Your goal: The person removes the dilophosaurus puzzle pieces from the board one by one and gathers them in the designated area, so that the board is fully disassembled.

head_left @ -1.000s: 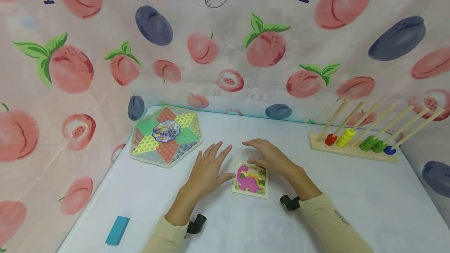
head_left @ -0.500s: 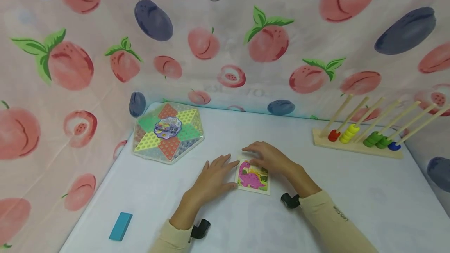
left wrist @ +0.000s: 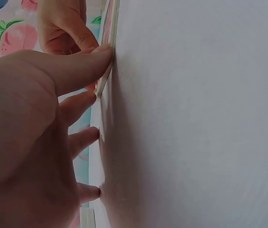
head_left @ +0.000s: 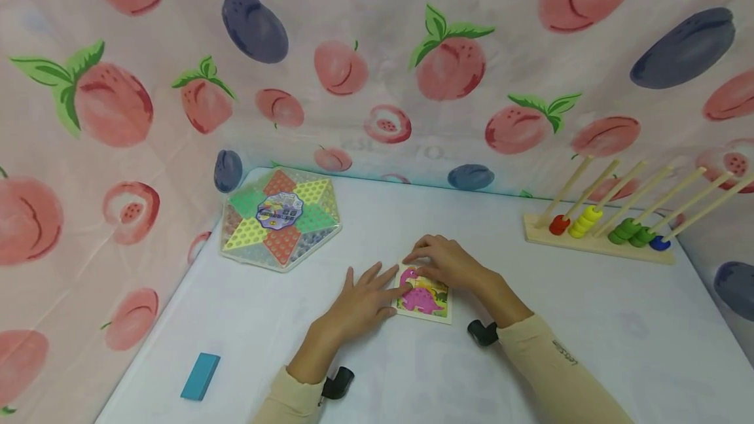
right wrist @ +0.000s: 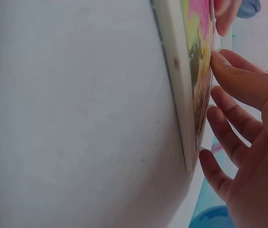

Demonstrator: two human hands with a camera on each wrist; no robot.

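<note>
A small square picture puzzle with a pink dinosaur and a pale wooden frame lies flat on the white table. My left hand is spread at its left side, index finger over the picture and thumb along the edge. In the left wrist view, the thumb of that hand meets the board's rim, while other fingertips reach down to the tabletop. My right hand arches over the upper right part. From the right wrist, its thumb touches the picture, with the other fingertips along the far edge.
A hexagonal Chinese checkers set lies at the back left. Toward the front left is a blue block. A wooden bead-counting rack with upright rods stands at the back right. Fruit-printed cloth hangs behind the table.
My left hand has come in from the left, down to the puzzle's edge and onto the picture. The fingers of my right hand have settled closer to the board.
</note>
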